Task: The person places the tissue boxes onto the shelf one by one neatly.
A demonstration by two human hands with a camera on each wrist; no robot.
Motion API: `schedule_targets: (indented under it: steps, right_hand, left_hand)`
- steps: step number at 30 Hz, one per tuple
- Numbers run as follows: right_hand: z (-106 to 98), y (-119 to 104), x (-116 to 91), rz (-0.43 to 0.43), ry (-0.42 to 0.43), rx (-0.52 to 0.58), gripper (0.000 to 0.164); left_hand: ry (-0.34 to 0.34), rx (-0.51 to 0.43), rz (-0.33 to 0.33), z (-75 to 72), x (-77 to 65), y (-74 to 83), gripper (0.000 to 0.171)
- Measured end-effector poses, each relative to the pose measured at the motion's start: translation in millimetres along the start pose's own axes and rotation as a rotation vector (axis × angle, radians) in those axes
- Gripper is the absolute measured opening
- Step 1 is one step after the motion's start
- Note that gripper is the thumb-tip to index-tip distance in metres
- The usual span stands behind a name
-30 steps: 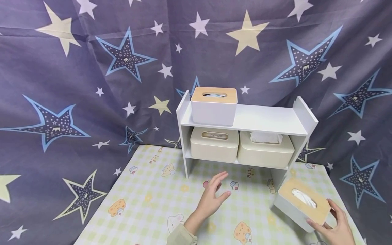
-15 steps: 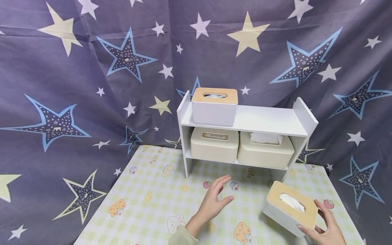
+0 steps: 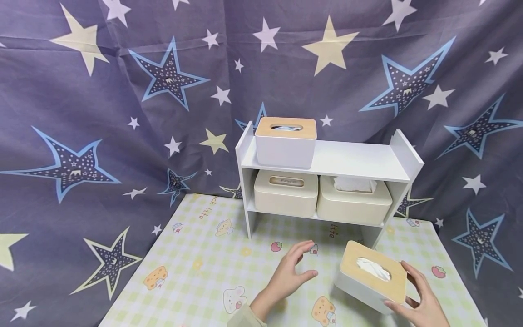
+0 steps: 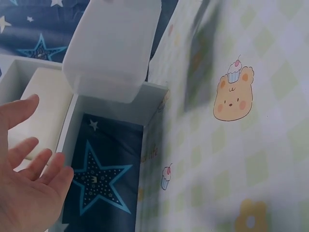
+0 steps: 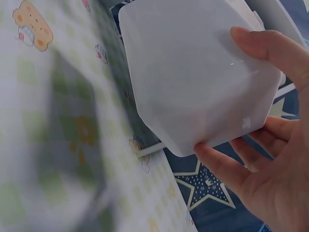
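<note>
My right hand grips the near right end of a white tissue box with a wooden lid and white tissue in its oval slot. The thumb is on one side and the fingers on another, as the right wrist view shows on the box's white wall. The box is tilted, held over the table with its shadow beneath. Left of it, my left hand is held with fingers spread and nothing in it, apart from the box. In the left wrist view the left hand overlaps the shelf.
A white two-tier shelf stands at the back of the checked table. A wooden-lidded tissue box sits at the left of its top board. Two cream tissue boxes fill the lower tier. A starry curtain hangs behind.
The right hand has carried the wooden-lidded tissue box leftward, toward the left hand. The left hand has shifted slightly right and down, still holding nothing. The shelf and its boxes stay put.
</note>
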State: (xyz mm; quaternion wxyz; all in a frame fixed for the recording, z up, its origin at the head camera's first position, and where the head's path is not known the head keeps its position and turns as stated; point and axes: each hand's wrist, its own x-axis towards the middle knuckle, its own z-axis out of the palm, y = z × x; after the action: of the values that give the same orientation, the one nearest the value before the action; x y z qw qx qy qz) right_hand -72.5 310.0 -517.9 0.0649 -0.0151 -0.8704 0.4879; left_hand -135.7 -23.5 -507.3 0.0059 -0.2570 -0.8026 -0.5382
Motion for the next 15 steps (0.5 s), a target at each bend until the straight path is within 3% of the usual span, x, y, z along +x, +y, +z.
schedule_targets:
  steps: [15]
  right_hand:
    - [15.3, -26.1, 4.6, -0.098, -0.050, 0.014, 0.105]
  left_hand:
    - [-0.058, -0.104, -0.033, 0.6, -3.7, 5.1, 0.062]
